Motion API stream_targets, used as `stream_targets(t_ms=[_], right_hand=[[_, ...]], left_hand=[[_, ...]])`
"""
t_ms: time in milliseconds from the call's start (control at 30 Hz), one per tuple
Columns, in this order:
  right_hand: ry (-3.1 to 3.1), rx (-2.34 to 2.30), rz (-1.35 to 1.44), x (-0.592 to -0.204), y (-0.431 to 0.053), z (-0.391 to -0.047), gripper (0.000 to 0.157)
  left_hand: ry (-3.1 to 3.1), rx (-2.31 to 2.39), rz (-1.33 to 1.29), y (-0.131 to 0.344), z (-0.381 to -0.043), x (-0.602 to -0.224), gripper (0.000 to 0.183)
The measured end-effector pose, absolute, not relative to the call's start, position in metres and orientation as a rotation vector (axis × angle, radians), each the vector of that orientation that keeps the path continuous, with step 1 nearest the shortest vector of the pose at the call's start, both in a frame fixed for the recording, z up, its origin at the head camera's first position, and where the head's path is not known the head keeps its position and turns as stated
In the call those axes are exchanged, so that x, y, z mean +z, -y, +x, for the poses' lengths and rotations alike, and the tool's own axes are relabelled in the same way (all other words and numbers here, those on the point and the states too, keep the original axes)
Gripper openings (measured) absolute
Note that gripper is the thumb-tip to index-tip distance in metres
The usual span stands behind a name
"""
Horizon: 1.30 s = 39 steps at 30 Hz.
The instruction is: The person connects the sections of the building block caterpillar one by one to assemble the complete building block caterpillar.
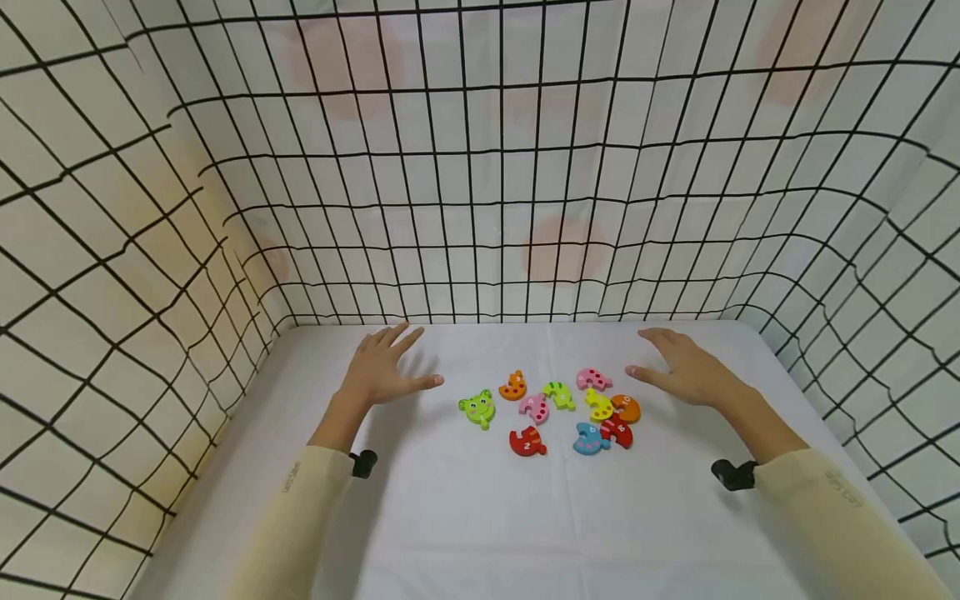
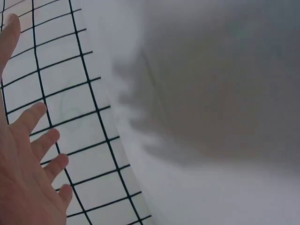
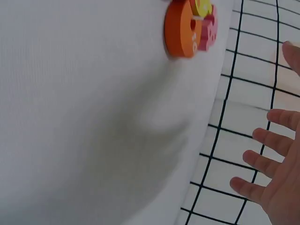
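Both hands hover over the white table with fingers spread and nothing held. My left hand (image 1: 380, 367) is left of a green animal-face piece (image 1: 477, 408), thumb pointing toward it. On the other side, my right hand (image 1: 684, 368) is nearest to a pink spotted piece (image 1: 592, 379) and an orange piece (image 1: 626, 408). Between the hands lie more small puzzle pieces: an orange one (image 1: 513, 386), a second pink one (image 1: 534, 407), a striped green one (image 1: 558, 395), a yellow one (image 1: 599, 404), a blue one (image 1: 590, 439), a red one marked 8 (image 1: 617, 431) and a red one marked 2 (image 1: 527, 442).
A black wire grid (image 1: 501, 154) with white cloth behind it encloses the table (image 1: 480, 525) at the back and both sides. Small black devices (image 1: 363, 463) are strapped at the wrists. The yellow, orange, blue and red 8 pieces lie close together.
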State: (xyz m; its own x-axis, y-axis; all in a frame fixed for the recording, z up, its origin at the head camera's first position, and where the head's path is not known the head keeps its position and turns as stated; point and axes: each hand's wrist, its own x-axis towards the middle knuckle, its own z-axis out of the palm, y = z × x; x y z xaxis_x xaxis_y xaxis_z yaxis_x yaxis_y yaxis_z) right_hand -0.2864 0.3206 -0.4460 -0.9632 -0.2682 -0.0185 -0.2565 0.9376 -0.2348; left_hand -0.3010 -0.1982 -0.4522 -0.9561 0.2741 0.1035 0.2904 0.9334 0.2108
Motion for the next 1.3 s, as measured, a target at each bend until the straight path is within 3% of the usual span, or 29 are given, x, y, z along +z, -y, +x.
stream_targets(t_ms=[467,1300], right_hand=[[-3.025,-0.651,-0.358,-0.465,-0.274,-0.258,0.067],[-2.935,-0.898,-0.445,-0.501,-0.191,-0.220,0.058]], left_hand=[[2.892,-0.680,-0.502,0.163,-0.282,-0.484,0.070],[2.880,-1.119,-0.792,0.124,-0.265,-0.515,0.035]])
